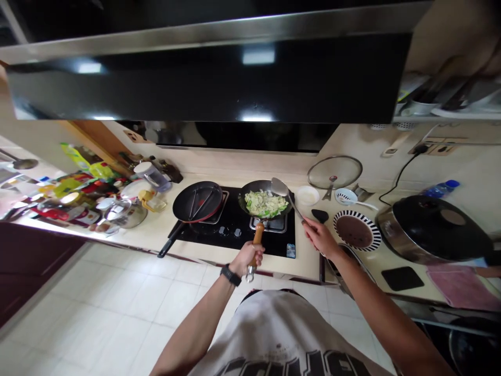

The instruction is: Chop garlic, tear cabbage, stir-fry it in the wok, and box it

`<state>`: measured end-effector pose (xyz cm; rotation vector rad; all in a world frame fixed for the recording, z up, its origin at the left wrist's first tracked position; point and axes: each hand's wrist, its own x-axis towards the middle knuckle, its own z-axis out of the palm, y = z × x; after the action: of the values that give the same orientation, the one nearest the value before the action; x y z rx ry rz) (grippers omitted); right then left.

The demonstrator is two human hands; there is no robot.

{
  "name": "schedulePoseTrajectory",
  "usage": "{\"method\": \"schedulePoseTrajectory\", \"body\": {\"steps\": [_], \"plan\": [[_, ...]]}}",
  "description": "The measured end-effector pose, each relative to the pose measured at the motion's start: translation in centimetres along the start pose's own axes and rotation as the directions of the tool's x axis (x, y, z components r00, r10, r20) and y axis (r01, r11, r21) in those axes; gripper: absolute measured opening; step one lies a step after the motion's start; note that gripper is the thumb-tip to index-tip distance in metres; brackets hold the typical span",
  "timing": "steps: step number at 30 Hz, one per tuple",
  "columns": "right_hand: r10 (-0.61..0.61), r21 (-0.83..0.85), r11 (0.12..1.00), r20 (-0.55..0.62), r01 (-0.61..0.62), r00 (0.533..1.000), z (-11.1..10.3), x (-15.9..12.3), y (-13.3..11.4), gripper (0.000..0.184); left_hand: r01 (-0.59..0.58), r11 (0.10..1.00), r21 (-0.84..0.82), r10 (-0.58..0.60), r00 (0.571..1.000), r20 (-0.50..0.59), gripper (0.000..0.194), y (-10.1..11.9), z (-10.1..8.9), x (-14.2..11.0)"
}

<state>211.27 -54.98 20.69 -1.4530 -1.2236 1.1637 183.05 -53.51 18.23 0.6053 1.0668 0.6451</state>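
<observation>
A dark wok [250, 189] full of chopped green cabbage [265, 203] sits on the right burner of the black stove [230, 225]. My left hand [246, 257] is closed round the wok's wooden handle [257, 235]. My right hand [320, 236] grips the handle of a metal spatula [279, 187], whose blade is raised above the wok's far rim.
An empty red-rimmed frying pan [198, 201] sits on the left burner. A striped plate [357, 230], small white bowl [307, 195], glass lid [334, 172] and black rice cooker [434, 230] stand to the right. Bottles and bowls crowd the left counter [90, 196]. The range hood [203, 78] hangs overhead.
</observation>
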Motion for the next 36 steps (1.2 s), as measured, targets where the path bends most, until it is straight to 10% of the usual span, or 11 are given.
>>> {"method": "schedulePoseTrajectory", "body": {"steps": [6,14,21,36], "plan": [[-0.075,0.069,0.995,-0.038,0.077,0.996,-1.0,-3.1,-2.5,0.075,0.029,0.999,-0.024,-0.029,1.000,-0.006,0.029,0.1,1.0,-3.0],[-0.104,0.112,0.988,-0.035,0.107,0.994,-1.3,-2.8,-2.8,0.078,0.104,0.993,-0.058,-0.105,0.994,-0.025,0.030,3.9,2.7,-0.2],[0.011,0.235,0.972,-0.136,0.022,0.991,-0.9,-4.7,-0.1,0.076,-0.016,1.000,0.027,0.017,0.998,-0.062,0.033,-2.9,0.5,-2.7],[0.059,0.270,0.962,-0.079,-0.036,0.995,0.2,-3.8,-1.4,0.074,0.010,0.997,-0.073,-0.010,1.000,-0.002,0.030,-2.1,0.1,-1.8]]}}
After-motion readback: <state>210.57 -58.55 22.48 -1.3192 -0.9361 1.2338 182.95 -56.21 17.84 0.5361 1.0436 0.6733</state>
